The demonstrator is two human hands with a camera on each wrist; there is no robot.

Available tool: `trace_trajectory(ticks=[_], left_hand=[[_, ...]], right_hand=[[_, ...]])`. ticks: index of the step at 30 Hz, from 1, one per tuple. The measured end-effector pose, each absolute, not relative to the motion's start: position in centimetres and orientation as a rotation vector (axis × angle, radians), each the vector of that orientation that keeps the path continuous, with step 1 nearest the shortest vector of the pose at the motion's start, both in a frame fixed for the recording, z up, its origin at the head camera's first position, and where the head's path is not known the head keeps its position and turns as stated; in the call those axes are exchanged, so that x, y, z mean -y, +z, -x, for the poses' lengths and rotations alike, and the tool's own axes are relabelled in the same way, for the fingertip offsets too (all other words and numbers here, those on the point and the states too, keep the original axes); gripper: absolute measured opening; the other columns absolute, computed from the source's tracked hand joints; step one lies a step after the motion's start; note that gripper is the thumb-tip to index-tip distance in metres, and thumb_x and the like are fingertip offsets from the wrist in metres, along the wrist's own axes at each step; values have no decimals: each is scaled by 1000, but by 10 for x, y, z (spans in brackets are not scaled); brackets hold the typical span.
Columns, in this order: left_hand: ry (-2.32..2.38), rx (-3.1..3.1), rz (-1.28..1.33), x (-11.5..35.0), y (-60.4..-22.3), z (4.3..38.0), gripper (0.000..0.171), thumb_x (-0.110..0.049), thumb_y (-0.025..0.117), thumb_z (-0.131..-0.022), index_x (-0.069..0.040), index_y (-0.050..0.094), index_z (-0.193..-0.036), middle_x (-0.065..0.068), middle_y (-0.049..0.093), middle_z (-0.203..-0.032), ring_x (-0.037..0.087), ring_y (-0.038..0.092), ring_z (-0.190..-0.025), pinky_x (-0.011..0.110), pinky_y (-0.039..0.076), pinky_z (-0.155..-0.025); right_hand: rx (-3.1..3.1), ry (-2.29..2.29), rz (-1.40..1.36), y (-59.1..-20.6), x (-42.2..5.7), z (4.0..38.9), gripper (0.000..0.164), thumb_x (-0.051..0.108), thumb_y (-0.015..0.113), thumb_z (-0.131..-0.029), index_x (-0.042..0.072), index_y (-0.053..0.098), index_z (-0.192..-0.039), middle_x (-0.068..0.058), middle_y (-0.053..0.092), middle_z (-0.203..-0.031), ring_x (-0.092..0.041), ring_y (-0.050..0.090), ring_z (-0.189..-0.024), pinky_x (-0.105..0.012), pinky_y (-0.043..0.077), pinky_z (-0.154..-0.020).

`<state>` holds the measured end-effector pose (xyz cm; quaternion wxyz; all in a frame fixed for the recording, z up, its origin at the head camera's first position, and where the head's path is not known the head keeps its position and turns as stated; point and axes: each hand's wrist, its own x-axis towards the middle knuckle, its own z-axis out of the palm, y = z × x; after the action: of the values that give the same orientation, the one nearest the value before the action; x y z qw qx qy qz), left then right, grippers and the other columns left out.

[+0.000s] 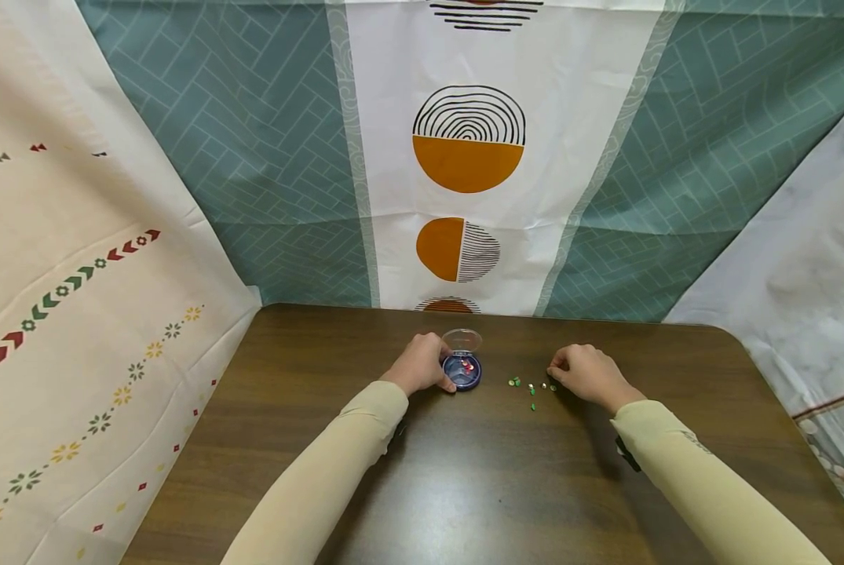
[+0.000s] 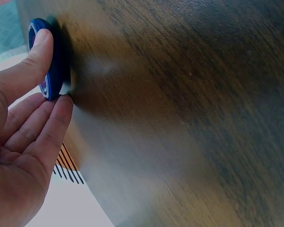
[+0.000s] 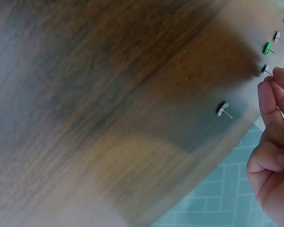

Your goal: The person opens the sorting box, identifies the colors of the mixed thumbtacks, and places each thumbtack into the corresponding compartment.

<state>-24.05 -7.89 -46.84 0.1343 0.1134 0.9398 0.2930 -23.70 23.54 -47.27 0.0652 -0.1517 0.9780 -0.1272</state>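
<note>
At the left side of a small round blue case, my left hand grips the rim between thumb and fingers. The case's clear lid stands raised at the back, and a few red and white pieces lie inside. My right hand is low over the table, thumb and forefinger pinched together at the pin of a thumbtack. Nearby lie a green thumbtack and a silvery thumbtack, pins pointing up.
Several small green and pale tacks are scattered on the brown wooden table between the case and my right hand. A patterned cloth hangs behind the table's far edge, with more cloth at both sides.
</note>
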Motion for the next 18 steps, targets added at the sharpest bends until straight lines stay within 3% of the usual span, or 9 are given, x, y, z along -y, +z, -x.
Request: trace_trajectory(ticks=[11, 18], left_hand=[[827, -2746, -341, 78, -471, 243, 59, -29, 90, -56, -8, 70, -108, 3, 71, -105, 15, 61, -90, 34, 51, -89], [831, -2739, -336, 78, -472, 243, 59, -29, 89, -57, -8, 70, -108, 3, 71, -105, 14, 61, -90, 34, 51, -89]], right_hand=[[-3004, -275, 486, -471, -237, 236, 10, 27, 67, -84, 19, 68, -78, 5, 64, -74, -16, 59, -67, -43, 48, -60], [-2987, -326, 498, -471, -235, 237, 10, 26, 65, -86, 17, 71, -83, 4, 68, -79, -14, 60, -68, -41, 49, -63]])
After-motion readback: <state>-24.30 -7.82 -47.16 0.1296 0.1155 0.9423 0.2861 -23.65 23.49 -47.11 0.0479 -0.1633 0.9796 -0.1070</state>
